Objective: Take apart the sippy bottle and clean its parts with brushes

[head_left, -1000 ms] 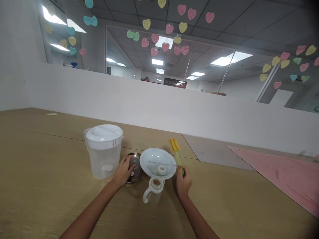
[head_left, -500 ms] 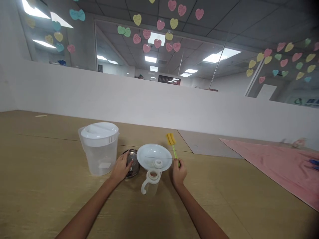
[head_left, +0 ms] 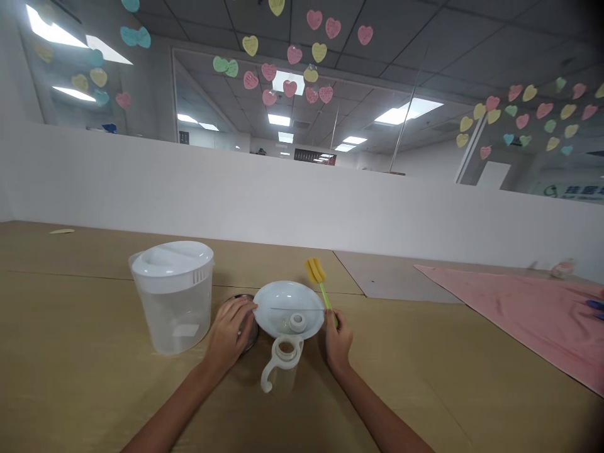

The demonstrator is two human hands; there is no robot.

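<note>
My right hand (head_left: 338, 340) is closed round the green handle of a brush with a yellow sponge head (head_left: 315, 270); a thin rod also reaches left from its fingers over the plate. My left hand (head_left: 229, 331), fingers spread, lies over a dark metal lid or dish (head_left: 253, 336), mostly hidden, with its fingertips near the rim of a white plate (head_left: 268, 296). On the plate sits a small white ring-shaped cap (head_left: 297, 323). In front of the plate stands a clear bottle (head_left: 283, 377) with a white hooked collar (head_left: 287, 360).
A clear pitcher with a white lid (head_left: 173, 302) stands left of my left hand. At the right lies a pink cloth (head_left: 519, 308) with blue things at its edge. A white wall (head_left: 264, 201) runs behind the table.
My left hand has risen off the metal piece towards the plate's left edge. The view has shifted a little, so the objects sit lower and further left.
</note>
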